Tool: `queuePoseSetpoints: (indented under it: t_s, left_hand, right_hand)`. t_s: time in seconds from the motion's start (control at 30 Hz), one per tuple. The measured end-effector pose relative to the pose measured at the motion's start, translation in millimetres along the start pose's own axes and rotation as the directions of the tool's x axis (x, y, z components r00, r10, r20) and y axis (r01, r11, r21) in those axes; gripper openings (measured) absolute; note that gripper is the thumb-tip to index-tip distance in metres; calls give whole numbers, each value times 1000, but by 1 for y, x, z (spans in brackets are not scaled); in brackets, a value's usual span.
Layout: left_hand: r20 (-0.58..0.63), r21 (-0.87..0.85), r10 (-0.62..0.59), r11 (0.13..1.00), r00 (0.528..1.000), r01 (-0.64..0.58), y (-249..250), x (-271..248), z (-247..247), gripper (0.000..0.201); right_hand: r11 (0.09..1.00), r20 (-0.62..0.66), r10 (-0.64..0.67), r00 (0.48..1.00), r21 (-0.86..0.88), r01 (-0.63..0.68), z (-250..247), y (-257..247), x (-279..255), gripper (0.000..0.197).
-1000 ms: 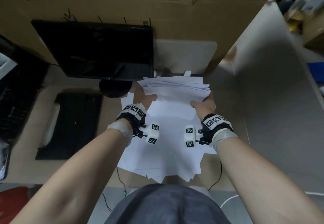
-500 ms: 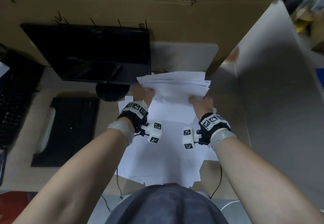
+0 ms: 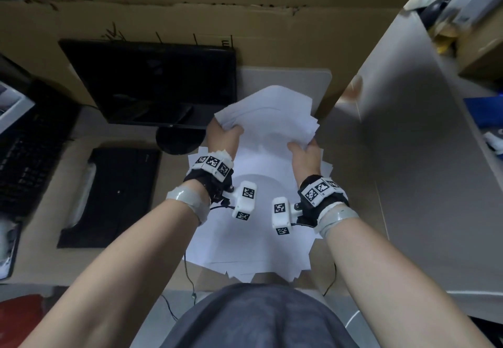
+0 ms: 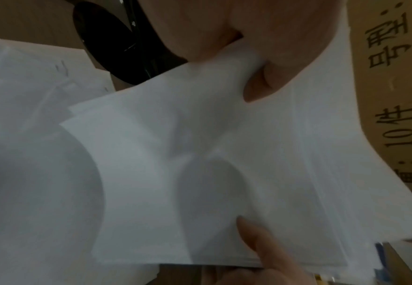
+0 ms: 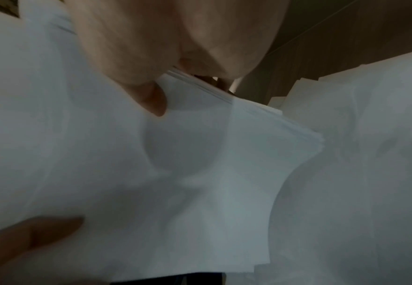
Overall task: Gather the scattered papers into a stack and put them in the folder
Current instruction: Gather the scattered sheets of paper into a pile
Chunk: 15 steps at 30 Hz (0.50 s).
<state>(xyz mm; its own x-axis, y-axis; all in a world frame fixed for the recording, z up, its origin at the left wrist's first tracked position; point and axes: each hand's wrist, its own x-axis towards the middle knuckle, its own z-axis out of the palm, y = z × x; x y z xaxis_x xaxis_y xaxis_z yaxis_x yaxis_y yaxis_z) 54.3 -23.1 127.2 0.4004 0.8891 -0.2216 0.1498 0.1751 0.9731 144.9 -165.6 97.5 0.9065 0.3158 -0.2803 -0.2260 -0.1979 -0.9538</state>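
Observation:
A stack of white papers [image 3: 269, 119] is lifted off the desk, tilted with its face toward me and its edges uneven. My left hand [image 3: 228, 133] grips its lower left corner, thumb on top. My right hand [image 3: 304, 149] grips the lower right corner. The left wrist view shows the stack [image 4: 200, 154] pinched under my left thumb [image 4: 261, 90]. In the right wrist view the stack [image 5: 200, 154] is pinched under my right thumb [image 5: 151, 100]. Several loose sheets [image 3: 253, 241] lie fanned out on the desk below. A pale flat panel [image 3: 288, 80] behind may be the folder; I cannot tell.
A black monitor [image 3: 152, 83] on a round base [image 3: 177, 143] stands at the back left, close to my left hand. A flat black tray [image 3: 117, 195] and a keyboard [image 3: 27, 151] lie further left. A cardboard wall [image 3: 272, 34] closes the back and a grey partition [image 3: 408, 157] the right.
Both hands have raised the stack from the desk and tipped it up, so its broad face now shows instead of its edge. The loose sheets below have not moved.

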Motion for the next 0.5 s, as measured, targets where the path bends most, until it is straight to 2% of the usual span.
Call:
queuePoseSetpoints:
  t_s: [0.1,0.23,0.43,0.5]
  left_hand:
    - [-51,48,24,999,998,-22,-11,-14,-16,35]
    - [-38,27,-64,997,997,66,-25,-17,-26,57]
    - [63,21,-126,992,990,125,-22,-18,-25,98]
    - [37,15,-170,985,985,169,-18,-18,-22,100]
  right_hand:
    - [999,-59,26,998,-20,-28,-8,10,-11,31]
    - [997,-8,78,997,6,-78,-12,29,-17,47]
    - [995,29,89,996,-36,-88,-11,30,-11,46]
    - [995,35,85,996,-52,-83,-10,32,-4,46]
